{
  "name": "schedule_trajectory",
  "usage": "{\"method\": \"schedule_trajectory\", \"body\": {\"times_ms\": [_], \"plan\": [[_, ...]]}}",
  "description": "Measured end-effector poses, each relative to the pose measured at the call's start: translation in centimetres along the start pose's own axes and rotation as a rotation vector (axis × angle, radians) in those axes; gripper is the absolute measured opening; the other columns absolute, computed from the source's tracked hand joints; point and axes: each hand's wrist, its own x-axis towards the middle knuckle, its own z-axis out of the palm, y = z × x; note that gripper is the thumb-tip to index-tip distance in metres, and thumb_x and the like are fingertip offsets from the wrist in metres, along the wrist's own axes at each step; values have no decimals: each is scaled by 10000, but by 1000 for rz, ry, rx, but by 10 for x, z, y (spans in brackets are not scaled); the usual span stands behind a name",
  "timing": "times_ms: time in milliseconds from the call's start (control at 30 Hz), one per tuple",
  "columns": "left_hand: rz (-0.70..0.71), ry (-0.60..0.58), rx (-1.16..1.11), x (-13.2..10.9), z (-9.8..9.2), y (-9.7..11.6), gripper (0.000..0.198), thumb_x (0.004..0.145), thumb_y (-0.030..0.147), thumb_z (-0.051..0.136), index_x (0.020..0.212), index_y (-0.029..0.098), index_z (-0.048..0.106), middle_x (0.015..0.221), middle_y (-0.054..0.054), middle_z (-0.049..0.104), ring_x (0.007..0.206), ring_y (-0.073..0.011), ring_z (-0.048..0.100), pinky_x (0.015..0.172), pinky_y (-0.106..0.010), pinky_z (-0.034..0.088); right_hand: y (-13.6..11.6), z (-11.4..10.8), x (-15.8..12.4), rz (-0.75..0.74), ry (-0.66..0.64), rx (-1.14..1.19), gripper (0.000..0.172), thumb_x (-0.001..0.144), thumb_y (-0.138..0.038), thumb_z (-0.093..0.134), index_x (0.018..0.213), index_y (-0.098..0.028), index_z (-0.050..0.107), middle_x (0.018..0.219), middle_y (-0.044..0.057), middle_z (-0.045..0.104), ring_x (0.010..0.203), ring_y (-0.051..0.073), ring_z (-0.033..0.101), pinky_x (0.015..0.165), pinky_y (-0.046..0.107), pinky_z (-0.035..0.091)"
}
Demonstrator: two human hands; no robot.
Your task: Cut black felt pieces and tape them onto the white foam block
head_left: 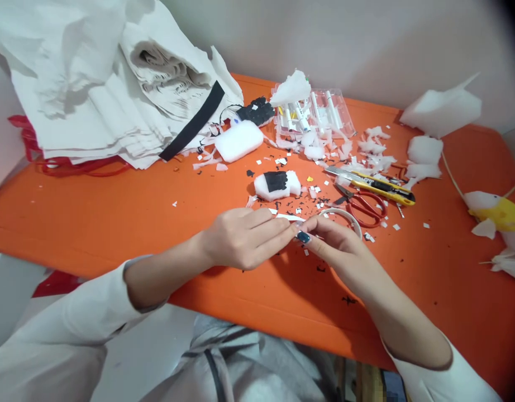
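- Your orange counter (115,212) carries everything here.
- At your far left you see a tall, slumped stack of white paper (94,84), with a black strip (193,120) lying slantwise across its edge.
- Just beside that stack sits a white foam block (239,140).
- Nearer you lies a foam piece with a black patch (277,185).
- By the wall you have a clear marker case (311,114), open.
- To your right, a yellow utility knife (375,186) lies just beside red scissors (364,207).
- White foam scraps (425,151) litter the far right.
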Motion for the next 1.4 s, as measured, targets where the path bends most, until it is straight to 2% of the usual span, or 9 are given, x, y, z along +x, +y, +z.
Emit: {"method": "schedule_trajectory", "body": {"times_ms": [100,200,367,567,767,933,1033,1200,1400], "plan": [[32,30,54,0,5,-2,231,921,286,518,1069,253,693,966,-84,729,822,-173,631,715,-283,470,0,-3,1,-22,11,-2,165,932,-362,552,873,-209,569,812,4,617,780,152,588,707,253,449],[-31,59,-27,4,8,3,219,925,230,500,1047,203,680,963,-79,704,884,-162,621,813,-271,467,-2,-6,0,-81,53,-164,146,948,-333,521,877,-214,569,847,15,614,780,155,564,694,261,436],[-262,-70,-294,9,10,10,153,911,271,528,903,172,645,779,-3,614,656,-100,515,627,-205,407,-4,-3,-3,-172,86,-529,112,950,-194,471,854,-218,524,833,28,571,763,172,512,672,284,407],[-415,-161,-475,7,14,7,163,916,300,510,855,174,592,750,21,547,601,-85,431,559,-205,338,-3,0,-3,-196,95,-643,118,930,-125,467,869,-216,512,837,41,587,775,182,536,661,291,426],[-525,-53,-763,11,14,10,178,890,298,560,788,158,522,763,7,560,689,-105,544,649,-224,421,2,3,-7,-390,387,-724,153,913,-153,548,1040,-230,586,921,45,666,809,165,628,674,287,495],[-533,26,-773,11,14,13,168,876,278,562,767,156,520,739,11,525,688,-104,511,660,-230,408,6,7,-8,-569,388,-813,242,908,-146,579,1091,-274,670,1019,55,729,926,197,668,835,353,525],[-512,45,-715,9,15,14,169,870,287,561,768,157,529,753,6,512,712,-110,495,660,-231,392,6,9,-7,-496,375,-677,191,905,-185,595,1033,-273,706,970,53,739,896,205,674,807,366,543],[-489,0,-682,7,16,15,165,886,277,530,768,162,519,775,1,514,706,-109,497,639,-228,390,6,10,-4,-215,322,-297,124,888,-306,626,906,-257,738,906,57,724,834,206,654,658,329,539],[-446,-25,-643,4,16,14,175,909,272,524,770,165,525,789,0,520,693,-104,504,597,-220,375,4,8,-2,-60,251,-44,126,848,-356,678,869,-252,745,935,53,733,818,197,639,643,314,526]]}}
